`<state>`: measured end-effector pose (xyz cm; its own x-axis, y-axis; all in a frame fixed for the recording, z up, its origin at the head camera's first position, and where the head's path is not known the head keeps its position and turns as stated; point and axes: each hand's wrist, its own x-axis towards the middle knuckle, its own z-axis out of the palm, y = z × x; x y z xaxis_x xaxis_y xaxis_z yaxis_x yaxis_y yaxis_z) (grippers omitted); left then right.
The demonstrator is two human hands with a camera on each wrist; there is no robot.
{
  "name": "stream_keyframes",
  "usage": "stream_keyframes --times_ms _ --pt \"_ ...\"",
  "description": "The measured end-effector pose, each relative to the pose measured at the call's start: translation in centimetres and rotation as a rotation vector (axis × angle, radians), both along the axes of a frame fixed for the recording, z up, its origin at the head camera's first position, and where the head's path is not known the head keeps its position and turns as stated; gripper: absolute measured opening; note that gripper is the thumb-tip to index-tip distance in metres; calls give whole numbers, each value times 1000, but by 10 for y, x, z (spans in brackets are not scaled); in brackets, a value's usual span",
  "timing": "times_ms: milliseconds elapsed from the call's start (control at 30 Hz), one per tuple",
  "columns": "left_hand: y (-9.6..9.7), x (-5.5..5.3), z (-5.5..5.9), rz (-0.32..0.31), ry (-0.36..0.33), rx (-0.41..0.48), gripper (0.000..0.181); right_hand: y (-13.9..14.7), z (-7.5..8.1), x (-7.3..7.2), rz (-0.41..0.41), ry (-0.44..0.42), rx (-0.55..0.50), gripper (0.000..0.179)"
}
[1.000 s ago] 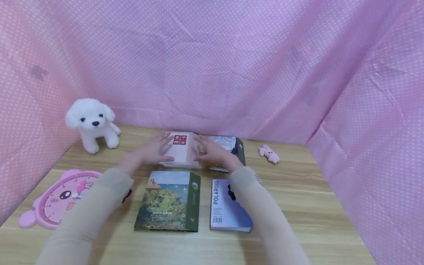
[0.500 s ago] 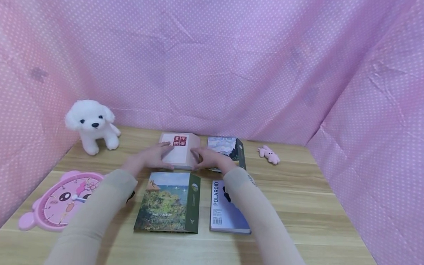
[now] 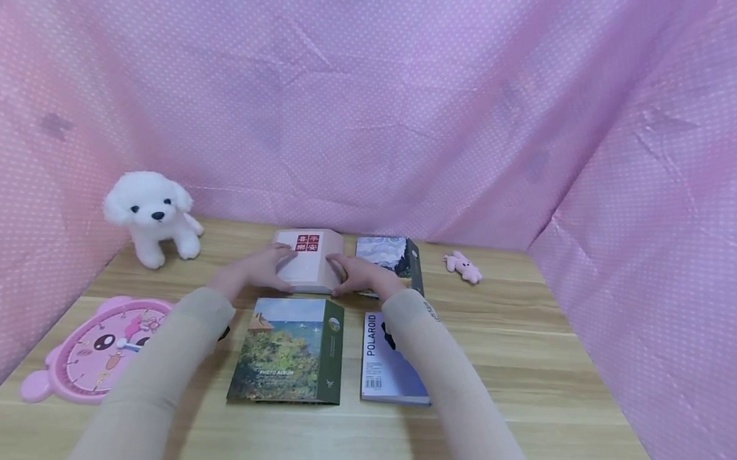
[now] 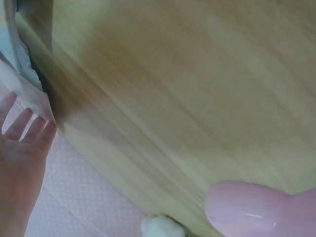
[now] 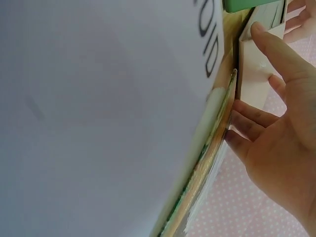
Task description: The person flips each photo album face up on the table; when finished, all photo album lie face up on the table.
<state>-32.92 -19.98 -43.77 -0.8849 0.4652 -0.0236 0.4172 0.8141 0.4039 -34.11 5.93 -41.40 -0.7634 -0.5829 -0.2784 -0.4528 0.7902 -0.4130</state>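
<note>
At the back of the table lies a thick white album (image 3: 306,272) with a red square of characters on its cover. My left hand (image 3: 257,267) holds its left side, fingers at the cover's edge and thumb at the near edge. On the other side my right hand (image 3: 367,276) grips the spine side, its thumb (image 5: 276,49) on the near end. Close beside that hand is a painted-cover album (image 3: 383,249), partly covered by it. In the left wrist view, the left hand's fingers (image 4: 37,131) reach the album's pale edge.
A green photo album (image 3: 285,349) and a lilac Polaroid album (image 3: 394,380) lie nearer, the latter partly under the right sleeve. A pink clock (image 3: 90,356) lies at left, partly behind the left sleeve. A white plush dog (image 3: 156,216) and small pink toy (image 3: 463,267) stand farther back.
Both hands have come down and closed in on the white album's sides from slightly farther back. The view has shifted a little; the other things stay in place.
</note>
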Motion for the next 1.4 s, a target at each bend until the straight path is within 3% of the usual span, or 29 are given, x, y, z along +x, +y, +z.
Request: stream_keyframes --times_ms 367,933,1233,1400 --pt "-2 0 8 30 -42 66 92 -2 4 0 -4 45 -80 81" --pt "3 5 9 72 -116 108 96 5 9 6 -11 115 -180 78" --pt "6 6 9 54 -139 219 97 11 21 12 -52 92 -260 76" --pt "11 8 13 55 -214 314 99 14 24 12 -43 97 -279 77"
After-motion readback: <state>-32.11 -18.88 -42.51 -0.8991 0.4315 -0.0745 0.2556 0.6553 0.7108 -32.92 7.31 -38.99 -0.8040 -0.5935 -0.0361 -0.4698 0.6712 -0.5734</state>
